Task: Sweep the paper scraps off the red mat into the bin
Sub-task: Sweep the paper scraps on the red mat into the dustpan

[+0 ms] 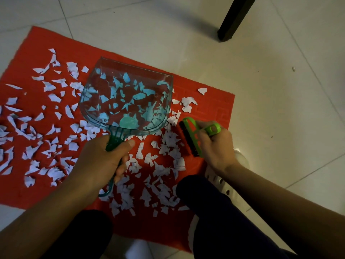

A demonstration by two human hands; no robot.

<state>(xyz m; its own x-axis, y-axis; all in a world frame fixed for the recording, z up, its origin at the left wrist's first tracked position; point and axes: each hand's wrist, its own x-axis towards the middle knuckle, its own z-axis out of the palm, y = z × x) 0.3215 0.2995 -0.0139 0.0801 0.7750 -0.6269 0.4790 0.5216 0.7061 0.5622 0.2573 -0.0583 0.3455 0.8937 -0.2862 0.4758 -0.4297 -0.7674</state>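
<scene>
Red woven mat (209, 101) lies flat on pale floor tiles (280, 90), and torn white paper scraps (168, 144) are scattered over most of it, thickest along the left side and in the near middle between the two hands.

A see-through teal plastic dustpan (125, 96) is held above the middle of the mat, its broad scoop pointing away from the person. Many scraps show through its clear floor, tinted blue-green; whether they lie inside the pan or on the mat beneath it cannot be told from this view. The left hand (104, 159) grips the dustpan's green ribbed handle (113, 141), fingers curled round it and the thumb laid along its top, with the handle's looped end sticking out below the hand.

The right hand (216, 146) holds a small bright green plastic hand brush (194, 135) with dark bristles, fingers clamped over its back and one finger through the green loop at its end. The brush sits at the right part of the mat, its bristle side turned toward the dustpan, just beside a cluster of scraps.

Dark trouser legs (214, 212) show at the bottom, with the right knee over the near edge of the mat. A white perforated plastic object (225, 191) rests on the tiles under the right forearm. A dark furniture leg (235, 17) stands on the floor at the upper right, well apart from the mat.
</scene>
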